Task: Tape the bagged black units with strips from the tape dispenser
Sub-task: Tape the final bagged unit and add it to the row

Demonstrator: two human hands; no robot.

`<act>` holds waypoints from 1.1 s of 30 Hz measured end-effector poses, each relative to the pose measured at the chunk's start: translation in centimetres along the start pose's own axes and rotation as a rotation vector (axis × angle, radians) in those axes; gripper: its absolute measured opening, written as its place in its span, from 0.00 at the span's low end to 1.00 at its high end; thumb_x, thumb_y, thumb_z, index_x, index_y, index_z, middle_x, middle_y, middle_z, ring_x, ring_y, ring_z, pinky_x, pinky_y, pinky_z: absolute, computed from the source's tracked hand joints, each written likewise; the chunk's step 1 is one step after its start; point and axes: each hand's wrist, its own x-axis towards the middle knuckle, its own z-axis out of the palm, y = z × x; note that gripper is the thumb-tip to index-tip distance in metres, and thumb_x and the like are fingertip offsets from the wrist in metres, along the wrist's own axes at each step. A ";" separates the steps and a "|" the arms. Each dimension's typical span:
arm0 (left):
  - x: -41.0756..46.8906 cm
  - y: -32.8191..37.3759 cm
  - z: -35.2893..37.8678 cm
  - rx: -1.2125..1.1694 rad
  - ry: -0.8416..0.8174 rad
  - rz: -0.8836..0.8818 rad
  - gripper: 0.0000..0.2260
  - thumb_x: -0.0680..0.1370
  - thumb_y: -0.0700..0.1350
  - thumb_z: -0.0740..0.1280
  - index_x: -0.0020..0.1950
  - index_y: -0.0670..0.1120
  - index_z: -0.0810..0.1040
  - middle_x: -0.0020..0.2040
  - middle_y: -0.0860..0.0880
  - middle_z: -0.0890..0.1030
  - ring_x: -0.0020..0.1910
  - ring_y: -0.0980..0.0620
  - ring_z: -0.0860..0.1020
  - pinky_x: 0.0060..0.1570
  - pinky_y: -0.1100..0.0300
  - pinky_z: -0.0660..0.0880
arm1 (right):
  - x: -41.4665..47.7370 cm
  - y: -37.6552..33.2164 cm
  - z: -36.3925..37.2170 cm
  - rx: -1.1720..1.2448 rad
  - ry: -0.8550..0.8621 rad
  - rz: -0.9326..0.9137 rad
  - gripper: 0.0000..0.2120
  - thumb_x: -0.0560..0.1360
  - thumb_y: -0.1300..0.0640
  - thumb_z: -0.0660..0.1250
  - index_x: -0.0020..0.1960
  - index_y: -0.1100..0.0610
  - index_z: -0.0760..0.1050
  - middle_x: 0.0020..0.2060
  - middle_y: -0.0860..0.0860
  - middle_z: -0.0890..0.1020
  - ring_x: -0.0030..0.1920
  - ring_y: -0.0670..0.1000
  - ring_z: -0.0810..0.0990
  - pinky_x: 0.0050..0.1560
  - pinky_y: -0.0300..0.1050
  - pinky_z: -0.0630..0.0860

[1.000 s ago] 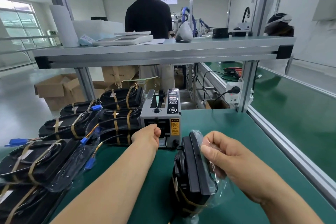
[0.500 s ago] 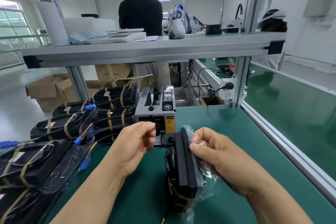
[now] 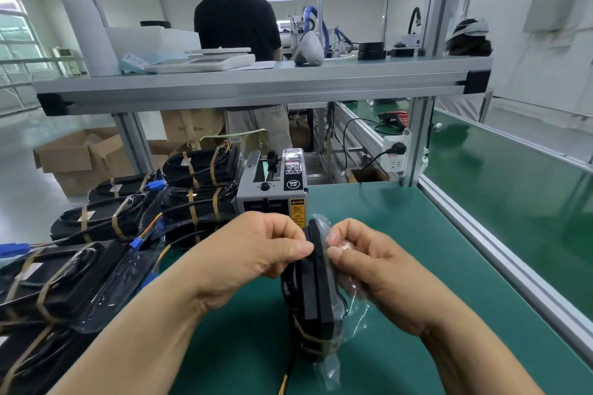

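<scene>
1. Since half a second ago, my left hand [image 3: 253, 253] has come back from the mouth of the tape dispenser [image 3: 272, 192] to the bagged black unit [image 3: 317, 298].
2. Location: the unit stands on edge on the green bench mat [image 3: 417, 234], near centre, just in front of the dispenser.
3. Progress: a pile of strapped, bagged units [image 3: 195, 199] lies to the left. I see no strip laid on this one, so I judge its taping not yet done.
4. Left hand: thumb and forefinger are pinched together at the unit's top edge. Whether a clear strip sits between them, I cannot tell.
5. Right hand [image 3: 372, 266]: fingers are curled, pinching the loose bag film against the unit's right face.
6. Both forearms reach in from the near side, with the hands meeting over the unit.
</scene>
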 end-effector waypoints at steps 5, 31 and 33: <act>-0.1 0.2 -0.2 0.039 -0.020 -0.026 0.06 0.75 0.38 0.71 0.39 0.44 0.79 0.30 0.51 0.74 0.28 0.56 0.69 0.30 0.68 0.67 | -0.2 0.5 0.9 0.025 0.088 -0.075 0.04 0.77 0.58 0.66 0.46 0.56 0.71 0.31 0.51 0.71 0.28 0.45 0.67 0.28 0.35 0.65; -0.3 -0.4 0.4 0.108 0.001 0.007 0.08 0.75 0.40 0.72 0.36 0.48 0.81 0.31 0.51 0.76 0.29 0.58 0.69 0.32 0.67 0.66 | -0.4 1.1 0.7 0.060 -0.005 -0.057 0.18 0.61 0.56 0.75 0.48 0.52 0.74 0.40 0.54 0.80 0.40 0.50 0.77 0.41 0.41 0.75; -0.3 -0.6 0.5 0.120 0.025 0.026 0.09 0.75 0.40 0.72 0.35 0.48 0.80 0.30 0.54 0.76 0.28 0.61 0.70 0.31 0.71 0.67 | -0.4 1.1 0.7 0.065 -0.011 -0.059 0.18 0.61 0.56 0.75 0.48 0.52 0.74 0.40 0.53 0.80 0.40 0.49 0.77 0.41 0.41 0.76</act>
